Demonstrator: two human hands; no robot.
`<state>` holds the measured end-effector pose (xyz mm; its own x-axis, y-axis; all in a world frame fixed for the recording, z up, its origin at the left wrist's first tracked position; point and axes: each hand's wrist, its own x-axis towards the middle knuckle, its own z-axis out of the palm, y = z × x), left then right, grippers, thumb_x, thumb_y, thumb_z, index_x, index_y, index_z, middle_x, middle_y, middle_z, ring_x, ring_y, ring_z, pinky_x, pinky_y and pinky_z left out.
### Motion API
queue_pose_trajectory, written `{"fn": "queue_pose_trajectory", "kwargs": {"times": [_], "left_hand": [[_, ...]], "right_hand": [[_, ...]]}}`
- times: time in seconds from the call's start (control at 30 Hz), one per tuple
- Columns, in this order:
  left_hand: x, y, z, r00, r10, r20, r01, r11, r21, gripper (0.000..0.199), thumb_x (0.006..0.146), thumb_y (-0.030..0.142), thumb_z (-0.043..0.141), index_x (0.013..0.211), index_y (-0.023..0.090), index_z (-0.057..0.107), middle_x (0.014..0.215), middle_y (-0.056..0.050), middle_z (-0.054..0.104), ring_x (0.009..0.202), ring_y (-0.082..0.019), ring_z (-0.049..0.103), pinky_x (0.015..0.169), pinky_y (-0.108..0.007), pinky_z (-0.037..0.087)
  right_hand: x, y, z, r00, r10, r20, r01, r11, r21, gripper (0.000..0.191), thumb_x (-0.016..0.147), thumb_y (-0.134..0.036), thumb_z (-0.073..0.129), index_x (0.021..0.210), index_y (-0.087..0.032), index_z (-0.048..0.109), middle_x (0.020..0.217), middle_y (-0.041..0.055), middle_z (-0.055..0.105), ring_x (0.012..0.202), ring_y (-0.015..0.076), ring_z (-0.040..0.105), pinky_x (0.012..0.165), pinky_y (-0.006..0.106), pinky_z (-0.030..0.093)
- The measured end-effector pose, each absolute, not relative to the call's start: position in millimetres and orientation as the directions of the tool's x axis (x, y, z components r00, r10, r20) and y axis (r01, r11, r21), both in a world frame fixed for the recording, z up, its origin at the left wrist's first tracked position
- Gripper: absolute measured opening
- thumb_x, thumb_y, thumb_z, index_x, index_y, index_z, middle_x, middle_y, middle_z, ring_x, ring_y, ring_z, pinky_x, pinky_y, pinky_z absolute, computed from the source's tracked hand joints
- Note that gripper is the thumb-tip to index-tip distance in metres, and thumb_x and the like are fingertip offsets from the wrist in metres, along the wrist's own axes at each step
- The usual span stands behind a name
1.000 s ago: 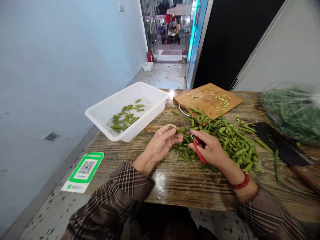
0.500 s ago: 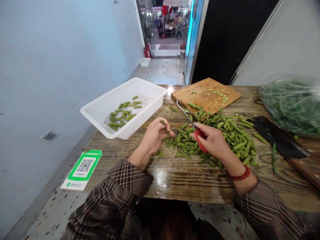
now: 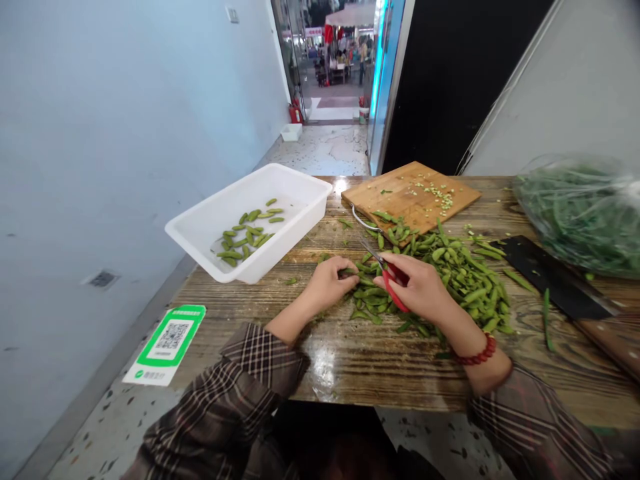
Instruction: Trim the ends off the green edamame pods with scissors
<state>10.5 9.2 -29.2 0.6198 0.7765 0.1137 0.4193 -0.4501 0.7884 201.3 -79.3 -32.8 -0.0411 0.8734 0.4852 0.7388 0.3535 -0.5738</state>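
Observation:
My right hand (image 3: 417,283) grips red-handled scissors (image 3: 395,288), their blades pointing up and left over a heap of green edamame pods (image 3: 465,273). At the left edge of this heap, my left hand (image 3: 330,283) has thumb and fingers closing around an edamame pod (image 3: 346,272), partly hidden by the fingers. Beyond my left hand stands a white plastic tub (image 3: 295,237) with several pods lying on its bottom. A curved white wire-like handle (image 3: 357,217) lies by the pods near the scissor tips; what it belongs to is hidden.
A wooden cutting board (image 3: 400,190) with chopped green bits sits at the back. On the right lie a cleaver (image 3: 555,277) and a clear bag of greens (image 3: 580,213). A green-and-white QR card (image 3: 167,343) rests at the table's left edge.
My left hand has moved right and down, from holding a piece above the table to the pile's edge, its fingers now around a pod. The right hand with the scissors shifted slightly.

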Motion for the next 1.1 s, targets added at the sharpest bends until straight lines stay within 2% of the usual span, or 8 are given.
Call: {"fn": "queue_pose_trajectory", "kwargs": {"times": [0.13, 0.23, 0.4, 0.53, 0.63, 0.83, 0.93, 1.1], "left_hand": [[7.8, 8.1, -22.8, 0.565, 0.821, 0.085, 0.204, -0.239, 0.949, 0.014, 0.074, 0.027, 0.064, 0.077, 0.014, 0.062, 0.073, -0.001, 0.06, 0.066, -0.012, 0.051, 0.064, -0.025, 0.042], [7.5, 4.2, -18.2, 0.562, 0.826, 0.033, 0.066, -0.084, 0.994, 0.019, 0.075, 0.03, 0.066, 0.084, 0.014, 0.062, 0.07, 0.0, 0.058, 0.058, -0.009, 0.047, 0.056, -0.022, 0.038], [8.9, -0.7, -15.2, 0.561, 0.821, 0.1, -0.006, -0.117, 0.993, 0.017, 0.072, 0.027, 0.072, 0.08, 0.013, 0.066, 0.077, -0.002, 0.065, 0.07, -0.012, 0.055, 0.07, -0.024, 0.043], [8.8, -1.8, -15.6, 0.635, 0.768, 0.089, -0.016, -0.102, 0.995, 0.018, 0.075, 0.028, 0.07, 0.085, 0.013, 0.071, 0.084, -0.005, 0.069, 0.082, -0.016, 0.06, 0.084, -0.029, 0.044], [7.5, -0.6, -16.5, 0.646, 0.757, 0.101, -0.001, -0.131, 0.991, 0.019, 0.076, 0.029, 0.069, 0.086, 0.013, 0.072, 0.088, -0.006, 0.069, 0.085, -0.017, 0.06, 0.085, -0.031, 0.044], [7.2, 1.1, -16.0, 0.616, 0.776, 0.136, 0.039, -0.203, 0.978, 0.014, 0.074, 0.028, 0.071, 0.074, 0.013, 0.07, 0.081, -0.005, 0.066, 0.08, -0.015, 0.058, 0.079, -0.027, 0.043], [8.1, 0.2, -14.7, 0.577, 0.814, 0.062, 0.006, -0.08, 0.997, 0.015, 0.073, 0.028, 0.071, 0.077, 0.014, 0.067, 0.074, -0.001, 0.064, 0.065, -0.01, 0.054, 0.065, -0.022, 0.041], [7.5, 0.5, -10.4, 0.501, 0.855, -0.135, -0.142, 0.235, 0.962, 0.027, 0.068, 0.031, 0.075, 0.08, 0.015, 0.058, 0.065, 0.001, 0.061, 0.047, -0.004, 0.045, 0.043, -0.016, 0.025]], "right_hand": [[200.4, -81.2, -30.7, -0.099, 0.899, 0.427, 0.703, 0.367, -0.609, 0.039, 0.083, -0.037, 0.064, 0.117, -0.018, 0.06, 0.081, 0.0042, 0.061, 0.064, 0.0146, 0.055, 0.061, 0.029, 0.051], [199.2, -82.3, -29.6, -0.137, 0.908, 0.395, 0.693, 0.373, -0.617, 0.04, 0.082, -0.036, 0.065, 0.118, -0.02, 0.059, 0.087, 0.0053, 0.061, 0.07, 0.0155, 0.057, 0.066, 0.03, 0.052], [197.7, -82.8, -28.1, -0.157, 0.912, 0.379, 0.689, 0.376, -0.62, 0.04, 0.081, -0.036, 0.067, 0.116, -0.02, 0.06, 0.088, 0.0053, 0.06, 0.073, 0.016, 0.056, 0.07, 0.031, 0.051], [195.8, -82.8, -28.4, -0.166, 0.901, 0.401, 0.683, 0.399, -0.612, 0.039, 0.082, -0.037, 0.065, 0.115, -0.017, 0.06, 0.081, 0.0038, 0.058, 0.068, 0.0149, 0.052, 0.064, 0.029, 0.048], [195.1, -83.6, -29.1, -0.173, 0.887, 0.427, 0.68, 0.422, -0.6, 0.037, 0.084, -0.037, 0.064, 0.115, -0.016, 0.061, 0.077, 0.003, 0.057, 0.066, 0.0148, 0.051, 0.064, 0.029, 0.047], [196.3, -84.7, -30.9, -0.191, 0.898, 0.396, 0.669, 0.414, -0.618, 0.033, 0.086, -0.035, 0.061, 0.113, -0.016, 0.063, 0.076, 0.003, 0.059, 0.064, 0.0146, 0.053, 0.061, 0.028, 0.046], [196.9, -83.2, -32.0, -0.145, 0.9, 0.41, 0.667, 0.395, -0.631, 0.032, 0.085, -0.036, 0.062, 0.112, -0.017, 0.063, 0.082, 0.0049, 0.064, 0.068, 0.0157, 0.057, 0.065, 0.028, 0.049], [196.5, -81.8, -30.5, -0.042, 0.9, 0.433, 0.694, 0.338, -0.635, 0.036, 0.083, -0.037, 0.064, 0.113, -0.017, 0.06, 0.084, 0.0052, 0.062, 0.068, 0.0159, 0.057, 0.065, 0.03, 0.051]]}}
